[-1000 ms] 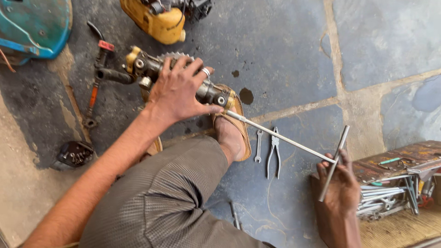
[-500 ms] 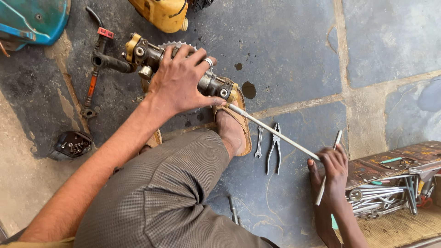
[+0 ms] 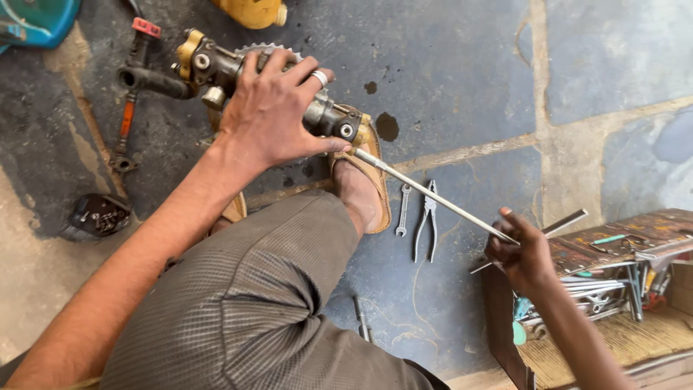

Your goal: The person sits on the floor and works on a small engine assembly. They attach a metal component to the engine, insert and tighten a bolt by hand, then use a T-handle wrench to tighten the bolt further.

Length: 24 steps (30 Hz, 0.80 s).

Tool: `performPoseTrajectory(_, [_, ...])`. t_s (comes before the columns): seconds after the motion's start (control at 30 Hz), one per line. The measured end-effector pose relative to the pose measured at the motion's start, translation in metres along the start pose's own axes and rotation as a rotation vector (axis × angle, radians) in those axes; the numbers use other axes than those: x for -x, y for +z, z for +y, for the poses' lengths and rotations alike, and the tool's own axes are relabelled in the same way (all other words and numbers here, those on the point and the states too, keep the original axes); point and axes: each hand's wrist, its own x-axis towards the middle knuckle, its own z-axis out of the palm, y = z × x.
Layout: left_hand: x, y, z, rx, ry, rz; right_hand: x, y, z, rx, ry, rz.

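The right hand has swung the T-bar flatter.

We see a floor of large dark slate slabs with pale mortar joints, oil spots, bare concrete at left, under bright daylight.
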Motion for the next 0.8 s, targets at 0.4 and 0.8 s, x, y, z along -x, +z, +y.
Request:
performPoseTrajectory(0.4, [0.002, 0.009, -0.003, -0.057, -0.013, 0.02, -0.001, 0.044, 0.033, 0.766, -0.539, 0.622])
performPoseTrajectory(0.8, [0.014, 0.021, -0.01, -0.039, 0.013, 0.126, 0.012, 0.04, -0.019, -0.008, -0.155, 0.255])
